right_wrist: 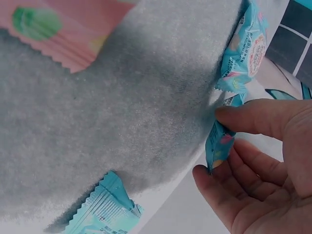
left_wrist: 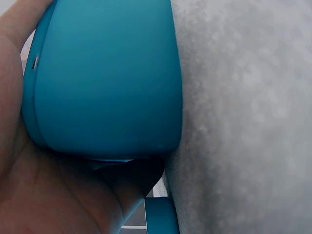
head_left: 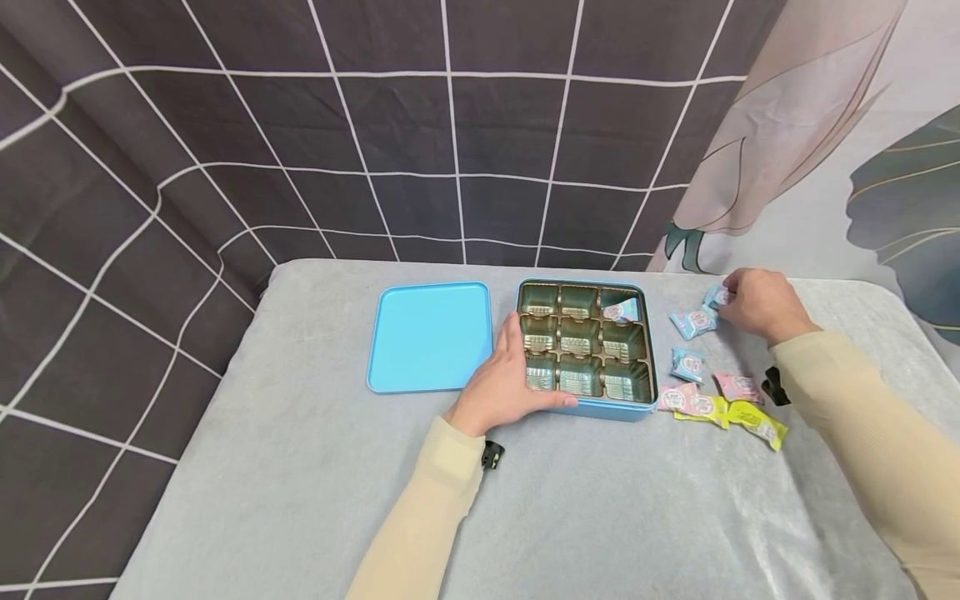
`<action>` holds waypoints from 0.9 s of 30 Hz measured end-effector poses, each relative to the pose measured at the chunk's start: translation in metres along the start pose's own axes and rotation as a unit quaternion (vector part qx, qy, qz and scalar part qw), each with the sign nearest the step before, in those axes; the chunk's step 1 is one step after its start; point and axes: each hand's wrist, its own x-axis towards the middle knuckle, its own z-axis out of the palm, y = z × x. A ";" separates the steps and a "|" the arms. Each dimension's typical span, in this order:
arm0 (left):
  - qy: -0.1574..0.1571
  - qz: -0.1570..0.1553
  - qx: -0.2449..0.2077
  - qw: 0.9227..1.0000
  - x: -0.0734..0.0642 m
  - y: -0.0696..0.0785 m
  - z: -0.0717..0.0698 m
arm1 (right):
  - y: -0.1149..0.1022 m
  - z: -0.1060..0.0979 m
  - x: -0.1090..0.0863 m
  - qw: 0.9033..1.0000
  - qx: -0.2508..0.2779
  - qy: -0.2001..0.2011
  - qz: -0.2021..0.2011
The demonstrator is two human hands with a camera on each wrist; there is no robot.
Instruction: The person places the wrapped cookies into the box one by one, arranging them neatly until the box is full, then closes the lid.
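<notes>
A blue tin (head_left: pixel 611 408) with a gold compartment tray stands on the grey cloth. One blue-wrapped candy (head_left: pixel 621 311) lies in its far right compartment. My left hand (head_left: pixel 501 383) rests against the tin's near left corner, fingers straight along the left side and thumb along the front; the left wrist view shows the palm close to the blue wall (left_wrist: pixel 107 78). At the far right, my right hand (head_left: pixel 767 307) pinches a blue-wrapped candy (right_wrist: pixel 222 139) between thumb and fingers. Beside it lies another blue candy (right_wrist: pixel 246 48), and a further blue candy (head_left: pixel 687 365) is nearer the tin.
Left of the tin lies a flat blue lid (head_left: pixel 431 337). Pink candies (head_left: pixel 737 387) and yellow candies (head_left: pixel 757 423) are spread right of the tin's near corner. Behind the table (head_left: pixel 300 500) hangs a dark cloth with white grid lines (head_left: pixel 397 125), with a patterned curtain (head_left: pixel 817 150) at right.
</notes>
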 end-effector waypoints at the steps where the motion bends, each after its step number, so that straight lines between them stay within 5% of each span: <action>1: 0.000 0.000 -0.001 1.000 0.000 0.000 0.000 | 0.000 0.000 0.000 1.000 0.000 0.000 0.002; 27: 0.005 0.003 0.001 1.000 0.000 0.000 0.000 | -0.011 0.000 0.003 0.997 -0.026 0.067 -0.042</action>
